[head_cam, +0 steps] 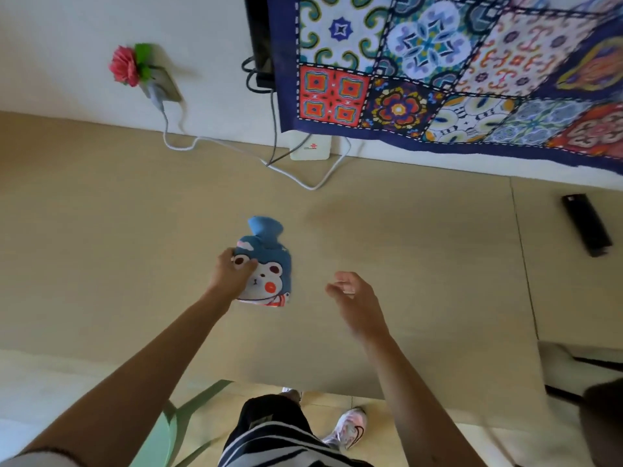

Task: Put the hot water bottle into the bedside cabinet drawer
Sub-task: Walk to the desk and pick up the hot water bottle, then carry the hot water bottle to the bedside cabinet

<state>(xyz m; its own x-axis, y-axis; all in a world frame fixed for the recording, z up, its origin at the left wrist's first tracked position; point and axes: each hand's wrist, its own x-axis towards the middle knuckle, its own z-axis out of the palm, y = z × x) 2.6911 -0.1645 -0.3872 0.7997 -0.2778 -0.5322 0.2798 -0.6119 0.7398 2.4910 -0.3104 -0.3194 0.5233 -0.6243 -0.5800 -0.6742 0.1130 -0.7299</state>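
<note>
The hot water bottle (269, 264) in a blue knitted cover with a white bear face lies flat on the beige cabinet top (421, 264), neck pointing to the wall. My left hand (231, 273) grips its left edge, fingers curled over the cover. My right hand (354, 298) hovers to the right of the bottle, apart from it, fingers loosely spread and holding nothing. No drawer is visible in this view.
A white router box (310, 148) and looping white cables (303, 176) sit at the back by the wall. A black remote (586, 224) lies at the far right. A patterned cloth (455, 69) hangs over a dark screen. A pink flower (126, 65) decorates the wall socket.
</note>
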